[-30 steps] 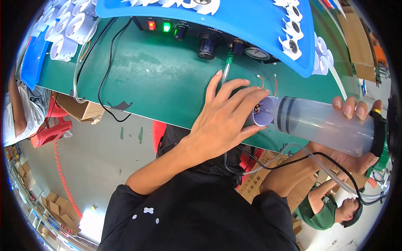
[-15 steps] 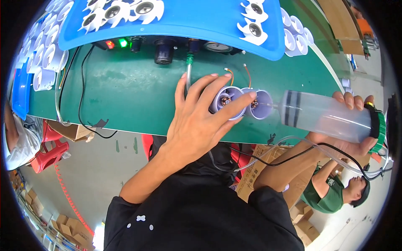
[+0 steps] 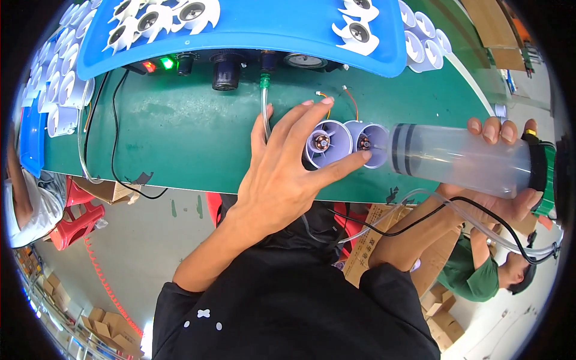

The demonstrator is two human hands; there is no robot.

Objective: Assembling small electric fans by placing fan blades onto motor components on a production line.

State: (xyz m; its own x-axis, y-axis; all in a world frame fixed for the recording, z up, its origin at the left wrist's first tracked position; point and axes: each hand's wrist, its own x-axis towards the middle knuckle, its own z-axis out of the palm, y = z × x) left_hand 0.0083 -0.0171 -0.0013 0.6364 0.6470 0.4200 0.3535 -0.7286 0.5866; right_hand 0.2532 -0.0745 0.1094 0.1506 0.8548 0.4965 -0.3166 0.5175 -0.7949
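Note:
My left hand (image 3: pixel 279 162) reaches around the left of two lilac round housings (image 3: pixel 339 157), its fingers spread behind and in front. One fingertip touches the front rim of the right housing (image 3: pixel 379 161). Inside each housing sits a small motor core with copper-coloured windings. Thin wires with white plugs (image 3: pixel 345 88) stick out behind them. My right hand (image 3: pixel 510 201) grips a large translucent dispensing syringe (image 3: pixel 447 153), lying nearly level, with a dark-ringed plunger and a green-and-black cap (image 3: pixel 543 180). Its thin needle points into the right housing at the motor core.
Behind, a blue tray (image 3: pixel 270 51) with white fan impellers (image 3: pixel 195 12) rests above a control box with lit indicators and knobs (image 3: pixel 225 72). Lilac housings (image 3: pixel 63 120) are stacked left and right. A clear hose and black cable (image 3: pixel 480 213) hang near my right arm. Other people sit at both sides.
The syringe has shifted left, closer to the right housing. A finger of my left hand has moved from across the left housing down to the front rims.

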